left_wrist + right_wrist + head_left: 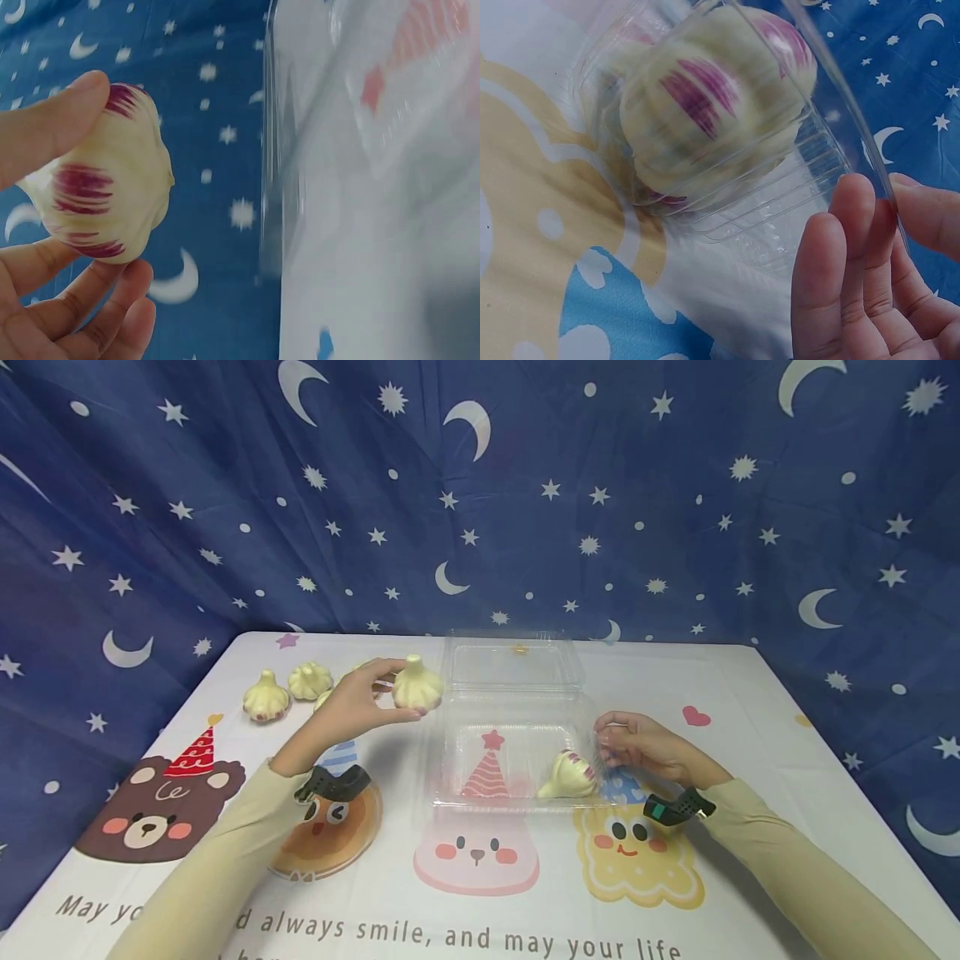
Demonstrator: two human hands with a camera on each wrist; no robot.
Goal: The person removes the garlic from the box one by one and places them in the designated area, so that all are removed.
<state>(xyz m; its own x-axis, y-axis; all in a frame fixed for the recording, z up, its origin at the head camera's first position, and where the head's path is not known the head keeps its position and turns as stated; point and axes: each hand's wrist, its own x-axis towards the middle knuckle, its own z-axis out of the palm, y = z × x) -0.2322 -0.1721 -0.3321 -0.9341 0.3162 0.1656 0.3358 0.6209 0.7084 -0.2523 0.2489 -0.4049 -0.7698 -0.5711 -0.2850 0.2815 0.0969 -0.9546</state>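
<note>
Pinched between thumb and fingers (52, 124) of the left hand (352, 702), a garlic bulb (417, 686) is held in the air left of centre in the head view, just beside the open lid of a clear plastic clamshell box (517, 693). At the box's right rim, the fingers (840, 255) of the right hand (645, 747) are lightly curled against the clear plastic; whether the rim is gripped cannot be told. A second garlic bulb (567, 776) lies inside the box, lower right. More loose bulbs (288, 691) rest on the worktop (750, 743) at the left, behind the left hand.
</note>
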